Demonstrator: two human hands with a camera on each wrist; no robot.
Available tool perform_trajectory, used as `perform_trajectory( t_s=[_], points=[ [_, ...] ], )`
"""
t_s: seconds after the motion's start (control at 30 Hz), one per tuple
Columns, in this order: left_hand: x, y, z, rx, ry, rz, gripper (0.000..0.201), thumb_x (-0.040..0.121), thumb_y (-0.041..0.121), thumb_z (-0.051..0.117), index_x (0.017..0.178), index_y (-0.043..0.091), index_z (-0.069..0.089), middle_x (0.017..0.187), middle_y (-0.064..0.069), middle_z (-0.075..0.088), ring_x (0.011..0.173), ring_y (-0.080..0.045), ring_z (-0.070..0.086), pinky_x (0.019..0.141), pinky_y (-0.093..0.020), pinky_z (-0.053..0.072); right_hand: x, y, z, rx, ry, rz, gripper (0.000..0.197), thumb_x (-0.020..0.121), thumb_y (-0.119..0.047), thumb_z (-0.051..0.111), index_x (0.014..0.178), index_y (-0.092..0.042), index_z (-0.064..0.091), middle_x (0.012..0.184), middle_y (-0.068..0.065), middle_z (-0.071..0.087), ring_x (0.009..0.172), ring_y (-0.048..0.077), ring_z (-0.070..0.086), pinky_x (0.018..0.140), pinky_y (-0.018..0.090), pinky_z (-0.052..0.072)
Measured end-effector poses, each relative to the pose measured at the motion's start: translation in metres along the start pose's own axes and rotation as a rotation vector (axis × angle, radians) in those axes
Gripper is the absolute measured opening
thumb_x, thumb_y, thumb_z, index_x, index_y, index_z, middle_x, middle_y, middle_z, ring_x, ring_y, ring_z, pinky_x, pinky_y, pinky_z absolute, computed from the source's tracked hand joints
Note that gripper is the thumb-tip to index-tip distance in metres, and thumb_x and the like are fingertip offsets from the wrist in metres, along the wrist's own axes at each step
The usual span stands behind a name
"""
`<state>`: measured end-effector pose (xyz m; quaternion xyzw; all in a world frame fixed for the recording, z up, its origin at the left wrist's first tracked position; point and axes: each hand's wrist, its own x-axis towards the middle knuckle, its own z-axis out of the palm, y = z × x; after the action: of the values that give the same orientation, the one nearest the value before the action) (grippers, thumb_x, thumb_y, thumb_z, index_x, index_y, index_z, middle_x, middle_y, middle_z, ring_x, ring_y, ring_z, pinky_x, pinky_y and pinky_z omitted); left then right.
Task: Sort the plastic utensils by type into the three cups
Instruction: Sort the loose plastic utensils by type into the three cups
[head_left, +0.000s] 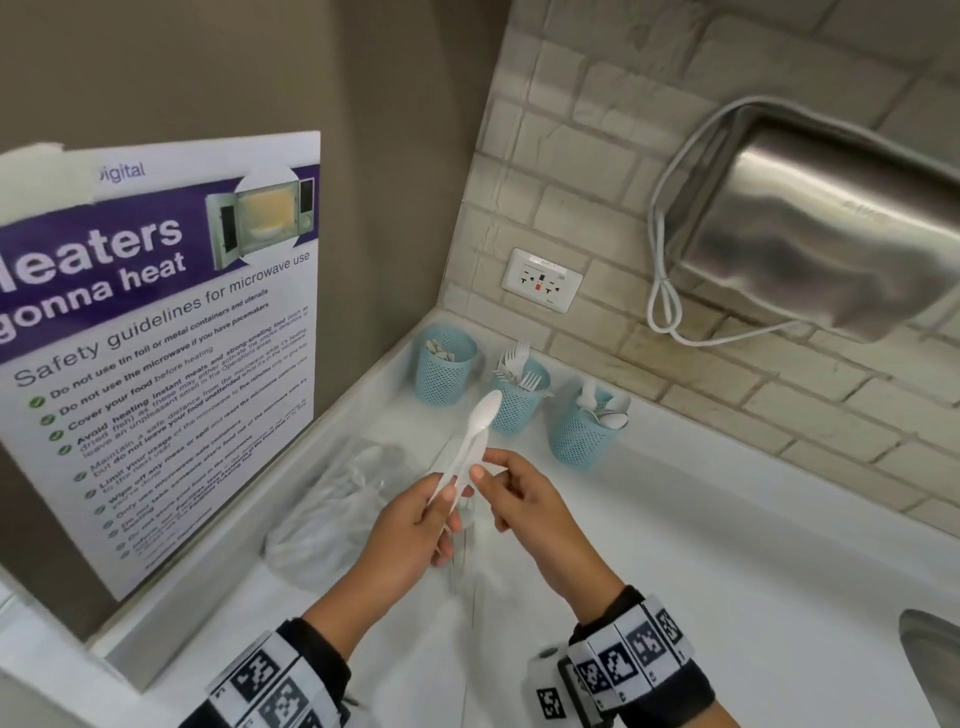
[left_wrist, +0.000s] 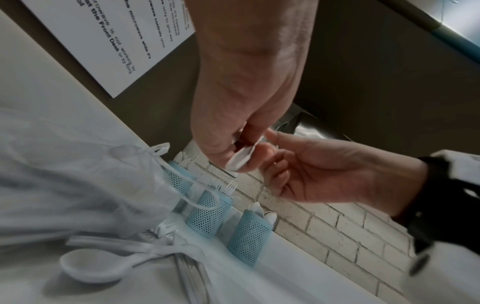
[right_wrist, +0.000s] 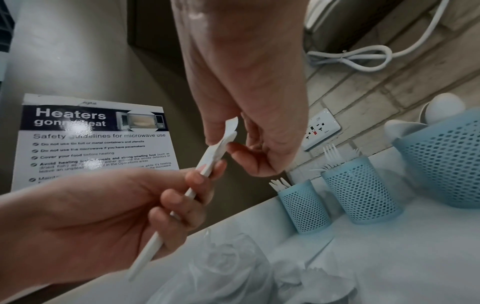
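Observation:
My left hand (head_left: 448, 500) grips the handles of a white plastic spoon (head_left: 480, 421) and a second white utensil lying against it. My right hand (head_left: 484, 466) pinches this pair between thumb and forefinger just above the left fingers; the right wrist view shows the pinch (right_wrist: 225, 139) on the utensils (right_wrist: 207, 164). Behind stand three blue mesh cups: the left cup (head_left: 444, 384) holds flat handles, the middle cup (head_left: 517, 410) forks, the right cup (head_left: 582, 441) spoons. A clear plastic bag (head_left: 332, 514) with more white utensils lies left of my hands.
Loose spoons (left_wrist: 96, 265) lie on the white counter (head_left: 727, 545) by the bag. A microwave safety poster (head_left: 156, 338) leans on the left wall. A wall socket (head_left: 543, 280), a steel dispenser (head_left: 821, 223) with a white cable (head_left: 662, 296), and a sink edge (head_left: 930, 660) are to the right.

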<state>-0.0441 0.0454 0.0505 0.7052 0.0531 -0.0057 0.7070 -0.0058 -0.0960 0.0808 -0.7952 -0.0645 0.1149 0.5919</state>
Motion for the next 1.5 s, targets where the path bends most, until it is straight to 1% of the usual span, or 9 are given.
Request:
perform_trajectory(
  t_s=[0.17,0.33,0.6,0.77,0.97,1.13,1.27,1.37,1.5],
  points=[
    [0.0,-0.002,0.0,0.043,-0.035,0.025,0.024,0.1,0.025,0.041,0.101,0.015,0.062,0.065,0.004,0.06,0.045,-0.008,0.044,0.044,-0.016,0.036,0.012,-0.002,0.0,0.084,-0.014,-0.029,0.017,0.093,-0.024,0.061,0.096,-0.011,0.072,0.067,-0.009,0.06,0.058,0.006,0.045,0.055,0.019,0.037],
    [0.003,-0.005,-0.012,-0.001,0.108,-0.028,0.025,0.101,0.024,0.038,0.1,0.021,0.062,0.077,-0.002,0.067,0.049,-0.01,0.05,0.047,-0.018,0.039,0.037,-0.014,-0.021,0.276,0.235,-0.041,0.014,0.092,-0.017,0.061,0.096,-0.009,0.071,0.06,-0.001,0.042,0.051,0.009,0.039,0.052,0.02,0.038],
    [0.007,-0.007,-0.019,-0.02,0.151,-0.053,0.031,0.102,0.026,0.035,0.095,0.02,0.065,0.06,0.003,0.047,0.046,-0.003,0.04,0.044,-0.01,0.034,0.116,-0.039,-0.031,0.313,0.441,-0.149,0.013,0.097,-0.018,0.054,0.096,-0.016,0.067,0.075,0.003,0.068,0.064,0.011,0.062,0.064,0.02,0.052],
    [0.008,-0.008,-0.018,-0.017,0.142,-0.049,0.032,0.102,0.024,0.034,0.097,0.018,0.065,0.057,0.003,0.044,0.041,0.001,0.041,0.044,-0.01,0.033,0.165,-0.026,-0.015,0.151,0.345,-0.004,0.026,0.099,-0.025,0.047,0.115,-0.009,0.06,0.095,0.007,0.067,0.078,0.017,0.06,0.06,0.02,0.044],
    [0.008,-0.007,-0.019,-0.004,0.129,-0.045,0.032,0.102,0.022,0.034,0.099,0.017,0.065,0.055,0.005,0.044,0.041,0.002,0.041,0.044,-0.008,0.032,0.159,-0.022,-0.003,0.075,0.145,0.044,0.04,0.1,-0.023,0.046,0.14,-0.02,0.041,0.117,0.003,0.062,0.089,0.013,0.061,0.068,0.02,0.046],
    [0.008,-0.009,-0.016,0.019,0.098,-0.053,0.031,0.102,0.022,0.035,0.1,0.017,0.066,0.056,0.006,0.043,0.043,0.002,0.042,0.045,-0.009,0.033,0.112,-0.024,-0.009,-0.175,-0.091,-0.044,0.03,0.094,-0.045,0.053,0.104,-0.02,0.066,0.085,-0.012,0.062,0.067,0.003,0.054,0.063,0.018,0.042],
    [0.005,-0.01,-0.004,0.044,0.026,-0.035,0.03,0.102,0.025,0.037,0.099,0.022,0.067,0.057,0.009,0.045,0.048,0.0,0.042,0.047,-0.009,0.035,0.08,-0.012,-0.027,-0.251,-0.246,-0.051,0.032,0.093,-0.033,0.06,0.075,-0.007,0.064,0.058,-0.009,0.049,0.054,0.003,0.045,0.057,0.017,0.038],
    [0.003,-0.013,0.004,0.062,-0.031,-0.018,0.029,0.101,0.025,0.038,0.096,0.024,0.067,0.051,0.01,0.042,0.046,0.0,0.04,0.047,-0.012,0.034,0.065,-0.009,-0.044,-0.105,-0.157,0.014,0.02,0.094,-0.023,0.06,0.081,-0.011,0.069,0.069,-0.005,0.064,0.058,0.004,0.055,0.058,0.015,0.045],
    [0.003,-0.018,0.006,0.077,-0.051,-0.017,0.025,0.101,0.022,0.041,0.098,0.023,0.065,0.045,0.011,0.043,0.044,-0.001,0.04,0.046,-0.011,0.031,0.062,-0.012,-0.087,0.122,0.227,0.018,0.016,0.095,-0.011,0.056,0.087,0.002,0.061,0.076,0.011,0.067,0.064,0.015,0.064,0.065,0.023,0.057]
  ],
)
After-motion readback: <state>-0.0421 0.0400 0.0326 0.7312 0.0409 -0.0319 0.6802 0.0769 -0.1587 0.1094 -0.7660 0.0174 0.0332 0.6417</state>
